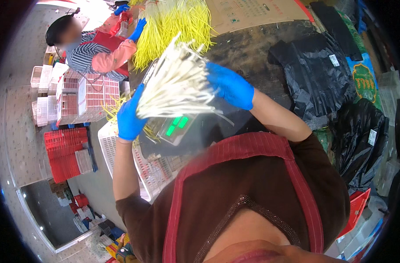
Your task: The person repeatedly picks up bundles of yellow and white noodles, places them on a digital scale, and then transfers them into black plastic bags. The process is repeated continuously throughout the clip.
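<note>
A bundle of white-ended vegetable stalks [180, 82] is held up above the dark table. My left hand [131, 115], in a blue glove, grips the bundle at its lower left, where thin yellow stems hang out behind it. My right hand [231, 86], also gloved in blue, is at the right side of the bundle; its fingers are partly hidden behind the stalks, so its grip cannot be told. Beneath the bundle is a digital scale [177, 126] with lit green digits. A large heap of yellow stalks [173, 26] lies at the far side of the table.
A co-worker [98, 49] in blue gloves stands at the upper left beside the heap. Flat cardboard [262, 13] and black plastic bags [315, 72] lie on the table. A white plastic basket [108, 144] stands below my left arm. Stacked red crates [65, 154] are on the floor.
</note>
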Available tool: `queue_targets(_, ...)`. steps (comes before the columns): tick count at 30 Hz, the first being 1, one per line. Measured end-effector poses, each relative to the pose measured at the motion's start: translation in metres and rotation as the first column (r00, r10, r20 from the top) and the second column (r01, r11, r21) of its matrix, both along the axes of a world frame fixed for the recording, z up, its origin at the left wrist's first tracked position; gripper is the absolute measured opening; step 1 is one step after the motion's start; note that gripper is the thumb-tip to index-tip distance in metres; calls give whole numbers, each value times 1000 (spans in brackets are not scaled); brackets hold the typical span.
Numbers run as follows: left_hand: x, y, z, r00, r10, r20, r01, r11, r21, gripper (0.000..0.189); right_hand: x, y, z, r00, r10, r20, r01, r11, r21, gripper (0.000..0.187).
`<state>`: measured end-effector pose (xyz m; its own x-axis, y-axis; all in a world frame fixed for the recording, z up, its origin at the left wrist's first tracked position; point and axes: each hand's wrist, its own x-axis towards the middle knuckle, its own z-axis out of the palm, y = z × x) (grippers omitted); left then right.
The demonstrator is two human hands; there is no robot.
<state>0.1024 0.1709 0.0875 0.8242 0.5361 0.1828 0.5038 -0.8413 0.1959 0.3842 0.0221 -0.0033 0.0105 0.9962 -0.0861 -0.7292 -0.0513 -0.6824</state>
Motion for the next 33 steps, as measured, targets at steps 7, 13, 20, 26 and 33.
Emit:
queue_targets(7,-40,27,-22,986,156,-58,-158,987,-33,88,2,29,-50,997,-31,72,27,998,63,46)
queue_targets(13,-43,59,-117,914,327,-242,-368,918,-149,86,-18,7,-147,-173,248,953,71,968,-239,52)
queue_targets(20,-52,67,-125,881,147,-449,-228,965,-130,114,-29,-18,-196,-401,82,913,-24,995,-100,21)
queue_targets(26,-5,63,-127,967,248,-63,-255,949,-186,99,-11,2,-200,-137,234,962,43,972,-230,16)
queue_targets(33,27,95,-158,926,357,124,-319,914,-252,80,57,-2,-177,594,286,752,179,864,-471,24)
